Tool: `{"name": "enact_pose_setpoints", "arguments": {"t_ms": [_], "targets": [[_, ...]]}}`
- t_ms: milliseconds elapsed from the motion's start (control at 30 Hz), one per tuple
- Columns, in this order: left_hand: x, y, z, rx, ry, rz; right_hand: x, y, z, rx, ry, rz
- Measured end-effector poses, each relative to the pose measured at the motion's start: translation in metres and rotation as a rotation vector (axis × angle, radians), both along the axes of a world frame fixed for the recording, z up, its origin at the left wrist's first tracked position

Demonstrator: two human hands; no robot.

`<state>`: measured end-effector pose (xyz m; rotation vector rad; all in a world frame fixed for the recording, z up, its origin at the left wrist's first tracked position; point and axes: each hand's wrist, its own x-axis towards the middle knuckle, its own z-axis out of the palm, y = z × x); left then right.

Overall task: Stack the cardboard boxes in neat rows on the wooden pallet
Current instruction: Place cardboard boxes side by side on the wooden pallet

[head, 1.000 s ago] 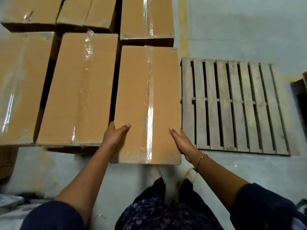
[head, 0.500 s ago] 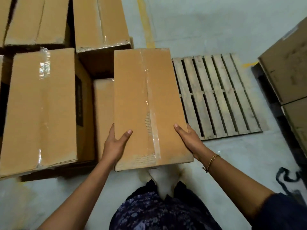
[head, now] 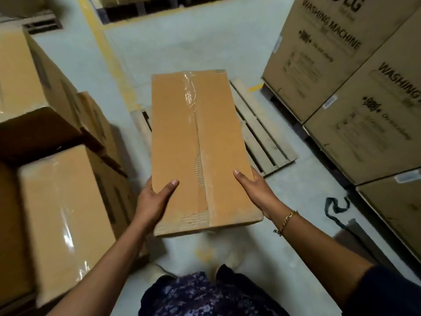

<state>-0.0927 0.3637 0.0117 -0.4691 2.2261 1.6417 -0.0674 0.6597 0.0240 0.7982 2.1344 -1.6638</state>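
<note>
The long tan cardboard box [head: 200, 144], a flat-topped oblong with a glossy strip of clear tape along its centre seam and a torn patch baring the corrugation, is held in the air in front of the person, above the slatted grey wooden pallet [head: 262, 135] and hiding most of it. The left hand [head: 155, 201] and right hand [head: 255, 190] grip the near ends of its long sides, thumbs flat on top; the other fingers are hidden underneath. A gold chain bracelet [head: 288, 221] circles the right wrist. The pallet lies on a smooth pale concrete floor [head: 182, 42]. Tape-sealed brown cartons [head: 63, 213] are stacked at left, and large printed washing-machine cartons [head: 319, 53] stand at right.
</note>
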Motion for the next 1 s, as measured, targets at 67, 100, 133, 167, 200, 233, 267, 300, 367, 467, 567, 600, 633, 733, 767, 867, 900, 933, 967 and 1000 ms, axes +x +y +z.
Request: {"name": "enact_pose_setpoints", "arguments": {"t_ms": [67, 100, 133, 167, 200, 233, 267, 300, 367, 467, 567, 600, 633, 733, 767, 867, 900, 933, 967, 1000], "targets": [[-0.004, 0.050, 0.000, -0.008, 0.008, -0.046, 0.006, 0.051, 0.004, 0.014, -0.003, -0.030], [-0.006, 0.072, -0.001, -0.009, 0.008, -0.068, 0.009, 0.073, 0.008, 0.017, 0.006, -0.039], [-0.008, 0.096, 0.000, -0.004, 0.012, -0.091, 0.012, 0.096, 0.010, 0.018, 0.002, -0.055], [-0.010, 0.118, 0.001, -0.003, 0.016, -0.107, 0.014, 0.117, 0.013, 0.021, 0.006, -0.068], [-0.013, 0.140, 0.002, 0.002, 0.022, -0.122, 0.015, 0.137, 0.016, 0.027, 0.000, -0.082], [-0.016, 0.160, 0.003, 0.007, 0.022, -0.135, 0.015, 0.156, 0.017, 0.029, -0.002, -0.094], [-0.020, 0.179, 0.004, 0.020, 0.016, -0.145, 0.015, 0.174, 0.018, 0.029, -0.004, -0.110], [-0.024, 0.197, 0.004, 0.037, 0.011, -0.153, 0.013, 0.191, 0.018, 0.029, -0.006, -0.128], [-0.035, 0.231, 0.003, 0.057, 0.008, -0.167, 0.008, 0.222, 0.019, 0.025, -0.009, -0.148], [-0.057, 0.276, -0.002, 0.068, 0.005, -0.191, -0.006, 0.265, 0.016, 0.024, -0.024, -0.163], [-0.085, 0.318, -0.011, 0.085, -0.012, -0.205, -0.032, 0.309, 0.009, 0.039, -0.032, -0.169], [-0.095, 0.333, -0.015, 0.090, -0.013, -0.204, -0.043, 0.323, 0.008, 0.044, -0.034, -0.166], [-0.104, 0.347, -0.018, 0.086, -0.011, -0.200, -0.055, 0.336, 0.005, 0.046, -0.035, -0.161], [-0.136, 0.390, -0.027, 0.063, -0.015, -0.193, -0.093, 0.378, -0.002, 0.035, -0.049, -0.157], [-0.148, 0.403, -0.029, 0.057, -0.028, -0.191, -0.106, 0.391, -0.005, 0.037, -0.062, -0.156], [-0.185, 0.436, -0.037, 0.056, -0.068, -0.187, -0.142, 0.429, -0.017, 0.044, -0.093, -0.140], [-0.196, 0.447, -0.038, 0.047, -0.075, -0.179, -0.154, 0.441, -0.022, 0.046, -0.108, -0.136], [-0.206, 0.456, -0.040, 0.038, -0.077, -0.173, -0.165, 0.453, -0.024, 0.043, -0.119, -0.126], [-0.215, 0.466, -0.040, 0.031, -0.081, -0.166, -0.176, 0.463, -0.026, 0.035, -0.125, -0.112], [-0.223, 0.475, -0.041, 0.025, -0.087, -0.157, -0.187, 0.473, -0.027, 0.026, -0.127, -0.098]]}}
